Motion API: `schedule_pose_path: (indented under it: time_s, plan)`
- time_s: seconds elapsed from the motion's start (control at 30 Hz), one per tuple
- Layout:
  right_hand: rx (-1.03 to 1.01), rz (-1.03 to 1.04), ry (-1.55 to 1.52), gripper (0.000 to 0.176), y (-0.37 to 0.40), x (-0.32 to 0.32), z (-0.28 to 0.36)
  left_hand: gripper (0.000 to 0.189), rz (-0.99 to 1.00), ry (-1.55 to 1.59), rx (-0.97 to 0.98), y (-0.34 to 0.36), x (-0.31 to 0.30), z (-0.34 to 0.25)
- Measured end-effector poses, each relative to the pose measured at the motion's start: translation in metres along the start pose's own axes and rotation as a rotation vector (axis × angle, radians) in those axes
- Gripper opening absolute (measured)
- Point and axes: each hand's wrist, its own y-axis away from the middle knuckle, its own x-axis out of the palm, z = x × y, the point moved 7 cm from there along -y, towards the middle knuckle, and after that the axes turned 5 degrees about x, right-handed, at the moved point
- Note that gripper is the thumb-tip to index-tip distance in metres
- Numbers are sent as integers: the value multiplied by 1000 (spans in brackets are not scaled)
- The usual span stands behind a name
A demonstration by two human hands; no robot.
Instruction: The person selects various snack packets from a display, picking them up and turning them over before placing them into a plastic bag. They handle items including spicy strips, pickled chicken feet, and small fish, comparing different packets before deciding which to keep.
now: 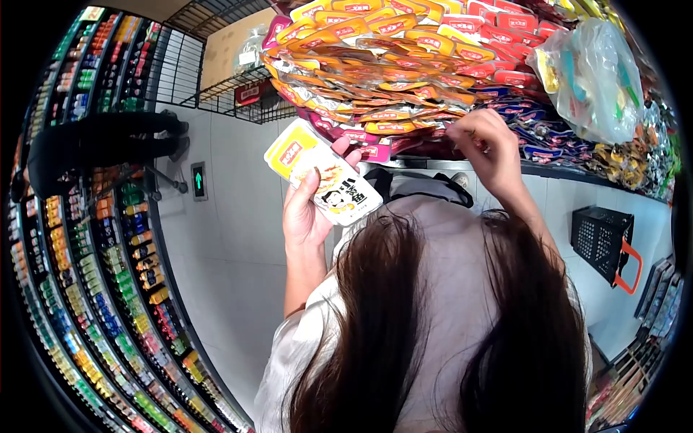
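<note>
My left hand [307, 216] holds a white and yellow snack packet [336, 177] with a red logo, dark lettering and a cartoon face, its thumb lying across the front. The packet tilts, printed side up, in front of the display's left corner. My right hand [498, 148] hovers at the front edge of the display, with fingers curled inward beside the purple packets [523, 119]. Whatever its fingertips may hold is hidden. Orange and yellow packets [390, 68] stand in dense rows behind both hands, and red packets [498, 36] lie further right.
A clear plastic bag [592, 79] rests on the display at right. Wire baskets [245, 90] adjoin its left end. On the floor stands a black shopping basket [603, 234] with an orange handle. Bottle shelves [115, 267] line the left, where a person in dark clothes [94, 148] stands.
</note>
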Motion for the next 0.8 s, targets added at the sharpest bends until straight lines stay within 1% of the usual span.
schedule_pose_path:
  time_s: [0.07,0.1,0.13,0.2,0.23,0.3,0.4,0.47,0.57,0.63,0.73,0.8]
  plan:
    - [-71,99,-1,8,2,9,2,52,1,-11,7,3,2,4]
    - [-251,99,61,12,4,16,8,51,-22,-1,13,5,0,6]
    - [-249,164,111,14,7,22,8,50,-46,8,20,6,-2,7]
    - [-369,30,235,15,13,29,16,48,-67,17,35,8,-8,10]
    - [-375,34,225,15,12,30,17,47,-82,28,42,8,-10,10]
    - [-427,68,339,19,10,38,21,45,-98,7,43,7,-5,8]
    - [-439,50,381,15,0,40,28,45,-120,-18,47,4,-4,4]
    - [-452,66,367,14,-3,41,27,47,-68,31,24,1,-3,4]
    - [-398,188,363,15,-5,46,22,47,-59,90,5,2,-5,3]
    - [-393,210,364,17,-6,47,22,46,-56,144,-44,2,-5,5]
    - [-390,225,368,19,-7,48,23,46,-53,171,-60,1,-6,4]
    - [-377,289,354,19,-6,51,22,47,-56,158,-61,0,-7,2]
